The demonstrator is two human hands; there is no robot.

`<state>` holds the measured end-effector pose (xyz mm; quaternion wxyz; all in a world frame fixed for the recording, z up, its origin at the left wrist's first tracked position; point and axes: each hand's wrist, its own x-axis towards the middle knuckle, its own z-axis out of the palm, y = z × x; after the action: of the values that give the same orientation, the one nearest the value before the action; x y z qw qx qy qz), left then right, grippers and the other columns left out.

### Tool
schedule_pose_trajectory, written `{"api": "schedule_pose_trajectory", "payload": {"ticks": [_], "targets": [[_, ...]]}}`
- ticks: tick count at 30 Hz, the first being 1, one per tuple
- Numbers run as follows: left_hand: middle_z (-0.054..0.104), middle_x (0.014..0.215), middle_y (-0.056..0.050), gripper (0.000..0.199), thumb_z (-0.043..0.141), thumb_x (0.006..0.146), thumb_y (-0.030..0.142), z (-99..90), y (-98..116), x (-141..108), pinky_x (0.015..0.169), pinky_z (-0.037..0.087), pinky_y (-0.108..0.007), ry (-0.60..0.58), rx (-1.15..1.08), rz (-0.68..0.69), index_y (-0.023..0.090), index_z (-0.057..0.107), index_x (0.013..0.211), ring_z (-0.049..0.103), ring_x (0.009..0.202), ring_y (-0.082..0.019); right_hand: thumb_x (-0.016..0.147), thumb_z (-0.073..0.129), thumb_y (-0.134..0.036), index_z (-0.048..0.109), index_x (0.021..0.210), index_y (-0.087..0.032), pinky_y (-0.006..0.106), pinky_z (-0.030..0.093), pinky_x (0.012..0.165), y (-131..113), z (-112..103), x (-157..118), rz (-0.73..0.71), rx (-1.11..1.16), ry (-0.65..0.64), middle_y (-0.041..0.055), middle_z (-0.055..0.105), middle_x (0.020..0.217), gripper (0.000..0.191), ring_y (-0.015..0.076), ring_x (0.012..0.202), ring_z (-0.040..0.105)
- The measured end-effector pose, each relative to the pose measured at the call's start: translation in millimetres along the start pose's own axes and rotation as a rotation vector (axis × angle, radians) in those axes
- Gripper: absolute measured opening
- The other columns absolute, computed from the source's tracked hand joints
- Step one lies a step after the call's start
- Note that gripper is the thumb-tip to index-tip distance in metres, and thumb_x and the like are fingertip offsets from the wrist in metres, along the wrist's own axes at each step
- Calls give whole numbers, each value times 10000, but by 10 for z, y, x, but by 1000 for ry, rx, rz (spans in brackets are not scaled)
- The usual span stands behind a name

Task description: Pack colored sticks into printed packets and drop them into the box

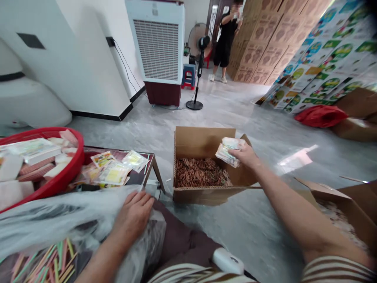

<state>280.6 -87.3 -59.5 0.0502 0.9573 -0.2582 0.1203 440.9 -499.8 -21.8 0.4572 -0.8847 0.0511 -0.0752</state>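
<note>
Right grip [244, 154] closed snugly around a bundle of printed packets [229, 152] above the cardboard box [200, 194], left grip [132, 216] on clear plastic film [67, 220], hold unclear.

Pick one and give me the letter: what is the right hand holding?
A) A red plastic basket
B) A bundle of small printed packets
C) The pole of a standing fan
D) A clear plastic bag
B. The right hand grips a bundle of small printed packets, held above the open cardboard box.
</note>
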Motion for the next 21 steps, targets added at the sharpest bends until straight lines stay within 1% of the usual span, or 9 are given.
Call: {"api": "schedule_pose_trajectory", "payload": {"ticks": [3,5,8,11,14,16,18,19,21], "targets": [[661,944,-55,241,430,783,100,-29,16,-5,893,335,-393,-17,-9,-6,200,632,869,545,959,-218,586,687,-311,592,986,-160,360,513,721,-249,-219,-482,-2,311,44,109,664,989,438,231,816,637],[655,886,-56,220,431,786,99,-37,25,-17,886,335,-394,-9,-8,1,198,625,824,543,940,-216,558,703,-306,601,935,-147,367,520,697,-434,-386,-777,6,404,99,114,669,972,422,234,792,644],[640,809,-52,191,446,771,100,-37,40,-31,874,340,-390,4,-3,7,196,611,749,545,906,-216,532,720,-296,608,865,-148,331,526,648,-679,-628,-1072,-57,401,147,73,683,894,381,213,742,643],[640,792,-47,186,455,746,87,-26,58,-38,872,342,-391,15,11,10,197,603,725,549,909,-218,538,723,-283,615,831,-163,277,520,619,-805,-785,-1190,-148,340,121,35,685,842,335,183,709,634],[653,810,-39,201,455,739,76,-6,57,-67,880,340,-390,26,39,21,202,611,747,558,919,-212,559,706,-286,618,855,-165,276,520,620,-766,-821,-1154,-155,314,54,31,687,827,332,183,702,633],[668,880,-36,216,466,746,89,-19,37,-95,877,346,-385,77,59,42,207,625,831,565,920,-205,571,690,-285,617,881,-164,284,520,647,-659,-787,-1030,-142,344,19,33,688,846,341,185,719,636],[673,950,-37,225,487,764,122,-103,17,-82,852,360,-378,194,85,64,211,624,919,570,910,-203,581,673,-285,611,916,-162,282,515,679,-517,-720,-821,-130,372,4,39,685,897,362,187,766,637],[676,953,-39,211,501,773,142,-178,17,-33,829,369,-375,272,103,70,213,624,930,572,894,-207,590,662,-290,606,936,-159,280,510,694,-442,-678,-689,-127,363,-3,46,681,925,374,188,795,634],[682,929,-40,174,542,772,173,-376,63,204,784,378,-373,397,138,62,217,626,918,572,844,-212,611,639,-292,583,994,-146,275,498,721,-304,-582,-392,-125,281,-16,61,669,966,414,186,834,624]]}}
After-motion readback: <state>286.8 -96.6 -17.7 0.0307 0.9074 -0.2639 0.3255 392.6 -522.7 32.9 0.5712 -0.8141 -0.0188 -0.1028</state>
